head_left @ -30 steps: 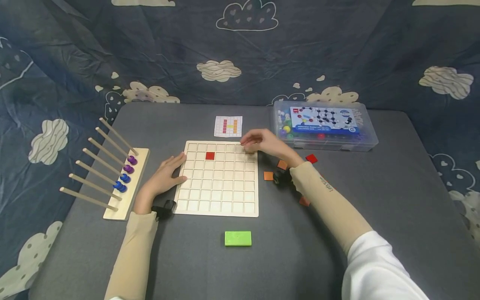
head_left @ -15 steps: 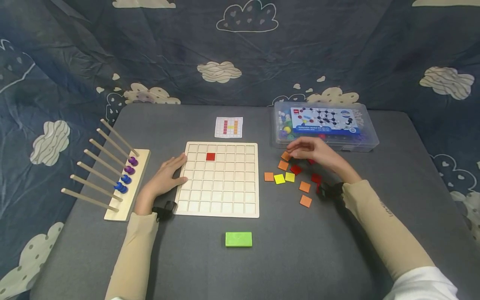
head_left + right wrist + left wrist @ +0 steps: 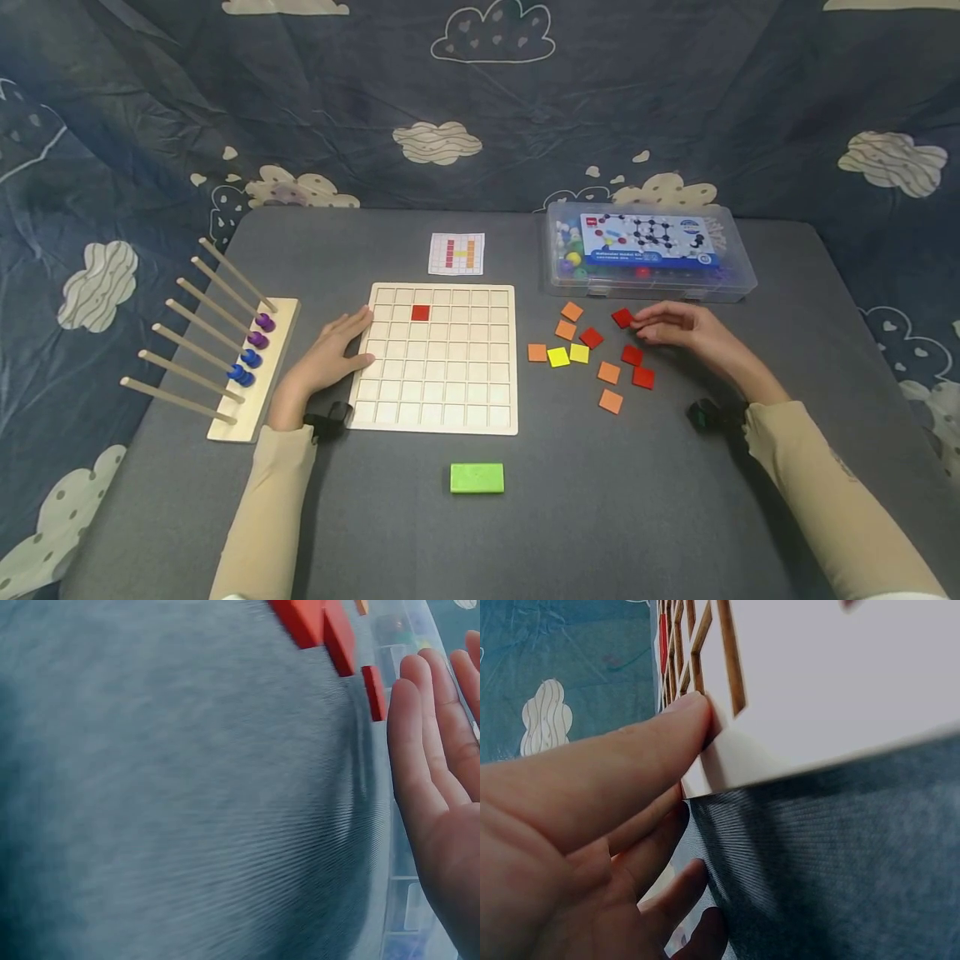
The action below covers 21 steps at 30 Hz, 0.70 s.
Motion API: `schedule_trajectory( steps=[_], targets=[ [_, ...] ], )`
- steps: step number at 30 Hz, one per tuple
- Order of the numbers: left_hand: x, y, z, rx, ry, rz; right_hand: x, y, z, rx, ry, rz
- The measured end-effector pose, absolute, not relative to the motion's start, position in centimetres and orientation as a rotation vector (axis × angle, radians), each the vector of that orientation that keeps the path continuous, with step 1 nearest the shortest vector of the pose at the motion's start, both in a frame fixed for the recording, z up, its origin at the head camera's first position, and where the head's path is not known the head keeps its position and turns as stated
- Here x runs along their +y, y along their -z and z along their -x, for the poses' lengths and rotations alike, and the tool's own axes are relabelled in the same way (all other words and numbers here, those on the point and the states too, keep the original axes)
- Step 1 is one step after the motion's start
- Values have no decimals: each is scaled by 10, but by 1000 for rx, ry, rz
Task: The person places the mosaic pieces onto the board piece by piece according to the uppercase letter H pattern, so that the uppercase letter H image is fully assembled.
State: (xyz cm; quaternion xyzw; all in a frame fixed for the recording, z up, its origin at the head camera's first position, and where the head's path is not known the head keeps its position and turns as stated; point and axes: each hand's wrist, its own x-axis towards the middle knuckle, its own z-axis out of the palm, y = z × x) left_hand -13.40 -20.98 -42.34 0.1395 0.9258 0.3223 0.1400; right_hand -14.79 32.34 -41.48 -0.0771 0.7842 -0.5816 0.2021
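Note:
My left hand [image 3: 330,354] rests along the left edge of a pale wooden grid board [image 3: 438,418]. In the left wrist view, the thumb [image 3: 630,769] touches the board's rim. One red square tile [image 3: 420,312] sits in a cell near the board's top. My right hand [image 3: 693,333] is beside a loose red tile [image 3: 622,317], with its fingertips near that tile's right side. The right wrist view has the fingers [image 3: 409,735] nearly straight, with a small gap to the red tile [image 3: 373,693]; nothing shows in this hand.
Loose orange [image 3: 609,372], yellow [image 3: 558,357] and red tiles lie right of the board. A pattern card [image 3: 457,253] and a clear plastic box [image 3: 648,283] are behind. A peg stand [image 3: 251,400] is at left, a green block [image 3: 477,478] in front.
My right hand has moved from the board's upper right corner, past the orange tiles, to the right beside a red tile. My left hand has stayed at the board's left edge.

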Motion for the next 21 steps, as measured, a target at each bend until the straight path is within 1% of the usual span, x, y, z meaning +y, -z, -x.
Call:
schedule_trajectory(
  steps=[4,9,21],
  targets=[
    [-210,424,135,2680,-919,-406,324,418,144,2194,1619,236],
    [-211,426,135,2675,-925,-413,322,422,141,2270,1482,286],
    [-211,426,135,2674,-929,-404,312,424,143,2365,1300,376]
  ],
)
